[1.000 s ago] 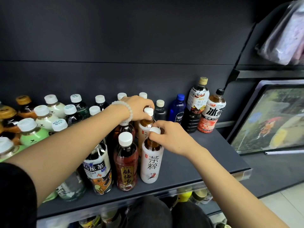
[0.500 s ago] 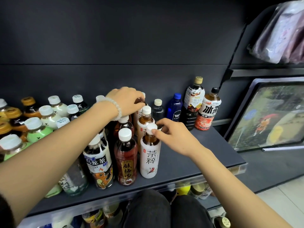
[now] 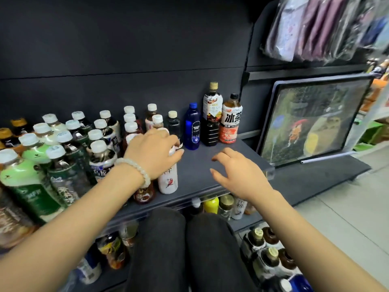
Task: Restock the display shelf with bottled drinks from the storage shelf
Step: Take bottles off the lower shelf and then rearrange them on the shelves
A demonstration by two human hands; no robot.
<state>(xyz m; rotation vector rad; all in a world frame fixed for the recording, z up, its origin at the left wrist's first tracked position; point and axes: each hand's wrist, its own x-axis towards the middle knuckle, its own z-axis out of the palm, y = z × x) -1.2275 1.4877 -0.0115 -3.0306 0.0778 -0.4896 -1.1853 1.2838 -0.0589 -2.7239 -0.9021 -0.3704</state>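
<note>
Rows of bottled drinks with white caps fill the left and middle of the dark display shelf point(image 3: 202, 165). My left hand point(image 3: 152, 152), with a bead bracelet on the wrist, is closed over the top of a white-labelled tea bottle point(image 3: 168, 180) at the front of its row. My right hand point(image 3: 237, 171) hovers above the bare right part of the shelf, fingers spread, holding nothing. At the back right stand a blue bottle point(image 3: 192, 127), a tall dark coffee bottle point(image 3: 211, 116) and an iced tea bottle point(image 3: 231, 121).
Green-labelled bottles point(image 3: 27, 175) crowd the shelf's left end. More bottles sit on the lower shelf point(image 3: 223, 205) and in a shrink-wrapped pack on the floor point(image 3: 267, 249). My dark-trousered knees point(image 3: 185, 245) are below. A framed picture point(image 3: 311, 123) leans at the right; wrapped goods point(image 3: 315, 26) hang above.
My right hand has let go of the white tea bottle's cap and pulled back to the right, open. My left hand has moved forward from the rear bottles onto that front bottle.
</note>
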